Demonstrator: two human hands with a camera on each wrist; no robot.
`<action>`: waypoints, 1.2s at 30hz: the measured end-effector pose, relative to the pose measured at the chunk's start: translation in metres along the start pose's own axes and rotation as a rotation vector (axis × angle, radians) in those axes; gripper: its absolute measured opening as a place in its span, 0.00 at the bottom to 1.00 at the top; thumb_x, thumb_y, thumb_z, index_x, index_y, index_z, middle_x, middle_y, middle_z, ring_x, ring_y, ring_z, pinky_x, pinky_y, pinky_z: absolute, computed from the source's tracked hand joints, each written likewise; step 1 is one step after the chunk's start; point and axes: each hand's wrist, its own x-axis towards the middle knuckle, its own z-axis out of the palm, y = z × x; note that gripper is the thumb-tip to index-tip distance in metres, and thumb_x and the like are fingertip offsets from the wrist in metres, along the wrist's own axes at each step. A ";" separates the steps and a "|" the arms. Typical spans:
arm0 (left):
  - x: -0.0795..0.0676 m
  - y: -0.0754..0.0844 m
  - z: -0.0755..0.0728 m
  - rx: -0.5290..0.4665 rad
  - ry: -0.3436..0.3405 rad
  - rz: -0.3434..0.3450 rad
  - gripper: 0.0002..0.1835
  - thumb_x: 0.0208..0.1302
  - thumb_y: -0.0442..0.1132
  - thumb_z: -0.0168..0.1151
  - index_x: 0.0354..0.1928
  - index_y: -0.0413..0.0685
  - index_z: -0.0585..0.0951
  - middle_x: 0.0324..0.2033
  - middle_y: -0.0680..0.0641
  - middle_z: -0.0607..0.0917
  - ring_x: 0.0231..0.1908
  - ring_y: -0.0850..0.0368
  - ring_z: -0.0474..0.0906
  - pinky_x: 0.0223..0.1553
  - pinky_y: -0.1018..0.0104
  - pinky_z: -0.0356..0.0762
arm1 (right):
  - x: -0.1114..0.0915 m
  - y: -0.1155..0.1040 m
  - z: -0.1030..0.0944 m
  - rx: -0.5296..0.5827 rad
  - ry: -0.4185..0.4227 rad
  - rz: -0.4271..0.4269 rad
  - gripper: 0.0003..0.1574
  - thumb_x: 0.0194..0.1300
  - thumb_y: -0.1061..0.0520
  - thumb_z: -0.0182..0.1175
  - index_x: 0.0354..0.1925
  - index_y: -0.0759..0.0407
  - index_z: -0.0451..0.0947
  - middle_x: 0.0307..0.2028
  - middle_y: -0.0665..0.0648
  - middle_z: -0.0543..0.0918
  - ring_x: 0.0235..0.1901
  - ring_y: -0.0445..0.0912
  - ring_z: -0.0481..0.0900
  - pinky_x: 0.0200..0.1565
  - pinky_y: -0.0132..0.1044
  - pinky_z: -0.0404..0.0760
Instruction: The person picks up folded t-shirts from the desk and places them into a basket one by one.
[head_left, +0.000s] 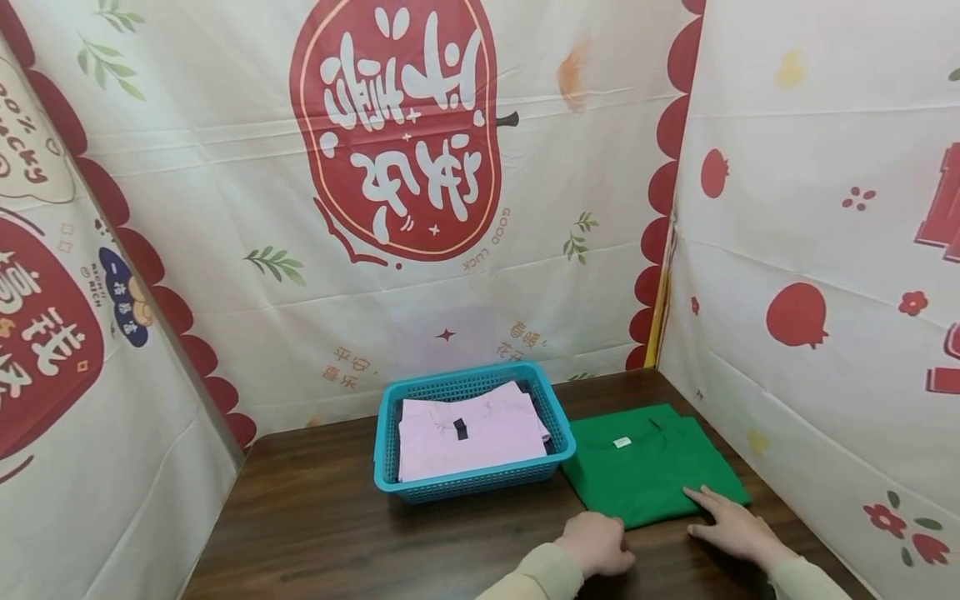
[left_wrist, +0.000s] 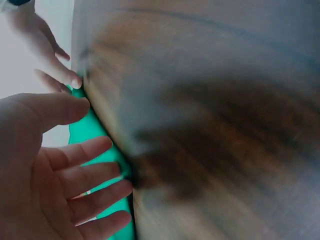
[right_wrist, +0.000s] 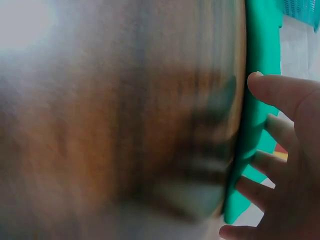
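A folded green shirt with a white neck label lies flat on the dark wooden table, right of the basket. At its near left corner is my left hand; the left wrist view shows its fingers spread and loosely extended along the green edge. My right hand has its fingertips at the shirt's near right edge. In the right wrist view its thumb and fingers are spread beside the green cloth. Neither hand grips the shirt.
A turquoise plastic basket stands left of the shirt, with a folded pink shirt with a dark neck label inside. Printed white cloth hangs behind the table and on both sides. Bare tabletop shows to the left and in front.
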 end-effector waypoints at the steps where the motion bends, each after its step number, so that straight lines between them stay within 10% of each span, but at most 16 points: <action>1: 0.002 -0.002 -0.002 -0.010 -0.001 0.003 0.14 0.61 0.57 0.61 0.26 0.59 0.78 0.26 0.58 0.79 0.25 0.62 0.74 0.22 0.66 0.72 | 0.002 -0.002 -0.001 -0.012 0.011 0.006 0.46 0.63 0.35 0.59 0.66 0.64 0.68 0.62 0.80 0.64 0.59 0.78 0.62 0.45 0.76 0.63; 7: 0.019 -0.014 0.000 -0.048 0.108 -0.010 0.08 0.64 0.55 0.60 0.36 0.64 0.80 0.27 0.59 0.79 0.25 0.62 0.75 0.23 0.65 0.73 | 0.010 -0.013 -0.008 -0.033 0.134 0.045 0.40 0.66 0.32 0.53 0.55 0.65 0.78 0.53 0.72 0.76 0.53 0.70 0.72 0.42 0.65 0.74; 13: 0.031 -0.021 0.008 -0.072 0.259 -0.033 0.25 0.65 0.57 0.59 0.64 0.72 0.71 0.55 0.59 0.78 0.53 0.60 0.75 0.43 0.61 0.78 | 0.030 -0.018 -0.008 -0.123 0.352 -0.021 0.33 0.65 0.40 0.59 0.53 0.66 0.78 0.53 0.74 0.76 0.50 0.69 0.74 0.37 0.64 0.75; 20: 0.046 -0.025 0.018 -0.059 0.143 -0.082 0.31 0.67 0.66 0.50 0.70 0.85 0.57 0.71 0.59 0.60 0.71 0.53 0.55 0.63 0.49 0.63 | 0.057 -0.015 -0.004 -0.118 0.326 -0.065 0.48 0.62 0.30 0.57 0.66 0.62 0.69 0.66 0.77 0.59 0.61 0.75 0.60 0.46 0.77 0.63; 36: 0.057 -0.032 0.031 0.068 -0.053 -0.156 0.30 0.64 0.74 0.39 0.68 0.95 0.49 0.72 0.66 0.53 0.72 0.60 0.46 0.67 0.49 0.53 | 0.067 -0.001 0.002 -0.032 0.113 -0.022 0.54 0.63 0.28 0.53 0.71 0.62 0.59 0.69 0.79 0.48 0.64 0.80 0.43 0.52 0.81 0.39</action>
